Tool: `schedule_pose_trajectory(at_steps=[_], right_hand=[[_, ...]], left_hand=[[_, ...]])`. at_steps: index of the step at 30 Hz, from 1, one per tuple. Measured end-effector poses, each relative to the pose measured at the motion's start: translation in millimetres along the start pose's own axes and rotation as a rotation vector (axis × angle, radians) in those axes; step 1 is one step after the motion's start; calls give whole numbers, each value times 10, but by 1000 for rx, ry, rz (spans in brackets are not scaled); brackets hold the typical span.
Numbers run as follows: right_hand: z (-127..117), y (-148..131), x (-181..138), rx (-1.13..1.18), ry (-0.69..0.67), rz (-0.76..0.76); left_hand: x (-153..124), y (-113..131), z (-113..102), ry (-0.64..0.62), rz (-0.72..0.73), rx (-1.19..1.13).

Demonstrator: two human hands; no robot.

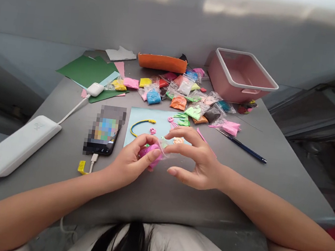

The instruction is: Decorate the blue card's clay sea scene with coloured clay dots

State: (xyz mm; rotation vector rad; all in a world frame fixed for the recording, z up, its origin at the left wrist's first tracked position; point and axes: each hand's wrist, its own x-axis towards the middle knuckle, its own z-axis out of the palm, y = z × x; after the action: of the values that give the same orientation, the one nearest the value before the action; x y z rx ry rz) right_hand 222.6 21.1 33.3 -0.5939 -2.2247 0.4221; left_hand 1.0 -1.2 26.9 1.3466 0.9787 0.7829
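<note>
My left hand (pixel 134 160) is closed around a small clear plastic bag of pink modelling clay (pixel 151 156), near the front of the table. Beside the bag's loose plastic end, my right hand (pixel 195 159) has its fingers spread, thumb apart from the index finger. Whether its fingertips touch the plastic is hard to see. Behind both hands lies a light blue sheet (pixel 138 116). On it are a yellow and blue clay strip (pixel 139 123), a small pink clay piece (pixel 153 131), green clay shapes (pixel 183 119) and a peach clay piece (pixel 178 140), partly hidden by my right hand.
Several bags of coloured clay (pixel 179 102) are heaped at the back. A pink box (pixel 230 82) stands at the back right, with a dark blue pen (pixel 244 146) in front. To the left are a phone (pixel 106 130), a white power bank (pixel 18 144) and green paper (pixel 85 70).
</note>
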Motion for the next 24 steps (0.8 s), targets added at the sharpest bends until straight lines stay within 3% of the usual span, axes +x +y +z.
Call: schedule_pose_trajectory(at_steps=[4,11,16,19,24], right_hand=[[29,6,-3,-20,52,102],[65,-54,-2,147,14,208],[189,-98,-46,484,138,499],[220,-95,-40,614,122,623],[160,-89,-4,547,142,615]], left_hand=[[31,16,-11,22,-39,-45],[25,15,-9,34,-1,-31],[29,12,-4,89,42,-45],[31,12,-10,119,53,-49],[20,-7,-16,160,70,-62]])
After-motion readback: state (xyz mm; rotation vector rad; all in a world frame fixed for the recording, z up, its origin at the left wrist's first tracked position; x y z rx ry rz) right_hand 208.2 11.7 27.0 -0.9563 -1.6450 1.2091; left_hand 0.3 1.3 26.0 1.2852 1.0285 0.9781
